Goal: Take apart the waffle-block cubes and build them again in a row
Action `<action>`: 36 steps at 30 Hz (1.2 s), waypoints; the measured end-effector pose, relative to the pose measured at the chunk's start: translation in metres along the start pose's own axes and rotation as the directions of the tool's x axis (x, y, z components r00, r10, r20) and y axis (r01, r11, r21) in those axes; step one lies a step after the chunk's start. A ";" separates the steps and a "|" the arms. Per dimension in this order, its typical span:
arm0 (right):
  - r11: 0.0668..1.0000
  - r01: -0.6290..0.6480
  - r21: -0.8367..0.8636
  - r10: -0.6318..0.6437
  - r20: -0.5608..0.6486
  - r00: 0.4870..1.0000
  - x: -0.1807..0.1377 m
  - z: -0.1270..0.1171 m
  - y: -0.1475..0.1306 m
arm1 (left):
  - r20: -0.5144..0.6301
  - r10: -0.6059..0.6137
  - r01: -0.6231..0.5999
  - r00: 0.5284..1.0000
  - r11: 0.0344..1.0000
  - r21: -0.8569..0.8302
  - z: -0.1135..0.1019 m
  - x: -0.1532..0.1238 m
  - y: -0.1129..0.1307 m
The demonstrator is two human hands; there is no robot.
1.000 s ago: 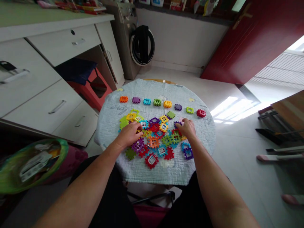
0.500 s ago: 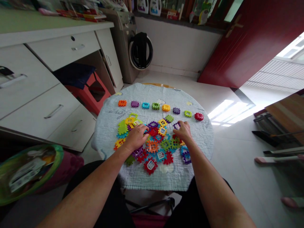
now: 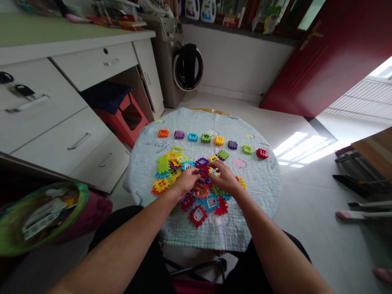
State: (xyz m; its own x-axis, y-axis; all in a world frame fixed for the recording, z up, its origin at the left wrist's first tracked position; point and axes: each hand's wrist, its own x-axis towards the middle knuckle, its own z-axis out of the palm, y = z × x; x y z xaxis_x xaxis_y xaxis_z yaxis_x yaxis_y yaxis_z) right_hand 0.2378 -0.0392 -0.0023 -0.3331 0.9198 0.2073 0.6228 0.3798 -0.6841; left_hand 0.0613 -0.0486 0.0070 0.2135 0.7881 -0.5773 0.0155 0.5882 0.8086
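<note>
A loose pile of plastic interlocking tiles with notched edges and window grids lies on the cloth-covered round table. My left hand is curled over the pile's middle, closed, and what lies in its fingers is hidden. Close on its right, my right hand is closed, fingertips pointing left. A purple tile shows between the two hands, apparently in my right fingers. Around them are a blue window tile, a yellow tile, a green tile and a red window tile.
Beyond the pile runs a row of small block stacks, from an orange stack to a red stack. The tablecloth covers the round table. A waste bin and a red stool stand to the left.
My right hand has moved left and nearer, and the purple tile that lay by it at the pile's right is gone from there. My left hand has shifted slightly towards it. The view has turned slightly.
</note>
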 end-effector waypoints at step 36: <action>0.933 -0.310 0.182 0.349 -0.252 0.903 -0.008 0.014 -0.012 | 0.083 0.197 -0.169 0.977 0.950 -0.264 0.010 -0.003 -0.009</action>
State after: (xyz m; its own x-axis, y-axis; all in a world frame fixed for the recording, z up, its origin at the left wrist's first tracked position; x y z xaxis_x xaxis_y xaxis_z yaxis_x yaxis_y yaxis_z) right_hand 0.2236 -0.0526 -0.0056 0.0953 0.9876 0.1247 0.5555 0.0512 -0.8299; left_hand 0.0706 -0.0578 0.0023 0.2924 0.8707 -0.3955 -0.2795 0.4734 0.8353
